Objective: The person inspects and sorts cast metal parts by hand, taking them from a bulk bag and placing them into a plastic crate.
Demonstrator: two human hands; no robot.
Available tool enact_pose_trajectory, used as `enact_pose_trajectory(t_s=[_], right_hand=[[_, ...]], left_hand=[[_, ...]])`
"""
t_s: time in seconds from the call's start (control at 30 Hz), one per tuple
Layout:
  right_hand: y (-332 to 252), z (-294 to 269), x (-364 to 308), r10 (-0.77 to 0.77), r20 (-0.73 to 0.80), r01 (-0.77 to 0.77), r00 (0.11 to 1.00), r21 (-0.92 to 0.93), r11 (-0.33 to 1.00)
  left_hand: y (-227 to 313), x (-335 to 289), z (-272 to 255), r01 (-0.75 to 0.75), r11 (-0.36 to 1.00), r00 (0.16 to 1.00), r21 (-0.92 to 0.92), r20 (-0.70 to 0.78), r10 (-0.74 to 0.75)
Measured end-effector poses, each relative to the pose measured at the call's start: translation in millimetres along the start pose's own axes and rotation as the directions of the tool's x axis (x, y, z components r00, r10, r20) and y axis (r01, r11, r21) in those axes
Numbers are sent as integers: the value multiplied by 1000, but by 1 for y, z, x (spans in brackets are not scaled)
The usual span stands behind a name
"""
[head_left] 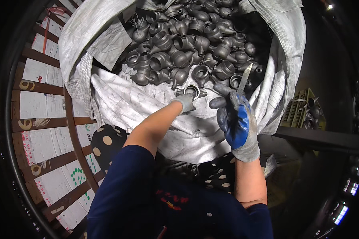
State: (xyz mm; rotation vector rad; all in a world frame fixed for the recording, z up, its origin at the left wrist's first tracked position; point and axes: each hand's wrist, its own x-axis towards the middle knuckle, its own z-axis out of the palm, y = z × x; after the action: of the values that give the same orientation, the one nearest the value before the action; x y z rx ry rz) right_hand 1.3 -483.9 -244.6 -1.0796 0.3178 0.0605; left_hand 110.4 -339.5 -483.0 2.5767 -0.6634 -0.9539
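Note:
My left hand (186, 102), in a grey glove, grips a dark grey metal casting (197, 95) with a round open mouth. The casting's ring-shaped rim shines bright, and its mouth faces up. To the right, my right hand (238, 121) wears a grey glove with a blue coating. It holds a narrow flat metal blade (244, 78), possibly a file, pointing up and away from me. Some fingers of that hand reach out to the left, apart from the casting. How the rest wrap the handle is hidden.
Beyond my hands, many similar castings (181, 59) lie heaped in a large white woven sack (119, 93) with its edges folded down. Brown slats (48, 122) over white printed boxes stand at the left. A yellowish crate (297, 107) holding dark parts is at the right.

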Motion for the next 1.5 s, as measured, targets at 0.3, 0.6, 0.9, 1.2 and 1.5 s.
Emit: enact_pose_trajectory(t_s=[0.3, 0.6, 0.9, 1.2, 1.5], right_hand=[[0, -8, 8, -3, 137, 11, 991, -59, 998], [5, -15, 15, -119, -35, 91, 992, -446, 891], [28, -12, 15, 24, 210, -9, 977, -71, 997], [18, -13, 0, 38, -3, -38, 999, 15, 999], [29, 2, -3, -23, 17, 24, 1000, -21, 1000]], left_hand=[[-24, 22, 10, 139, 983, 953, -123, -253, -166], [10, -96, -127, -334, 387, 941, -859, -329, 82], [49, -201, -166, -513, 309, 854, -801, -514, 86], [29, -195, -155, -609, -249, 793, -753, -580, -187], [50, -153, -128, -450, -525, 843, -722, -537, 16]])
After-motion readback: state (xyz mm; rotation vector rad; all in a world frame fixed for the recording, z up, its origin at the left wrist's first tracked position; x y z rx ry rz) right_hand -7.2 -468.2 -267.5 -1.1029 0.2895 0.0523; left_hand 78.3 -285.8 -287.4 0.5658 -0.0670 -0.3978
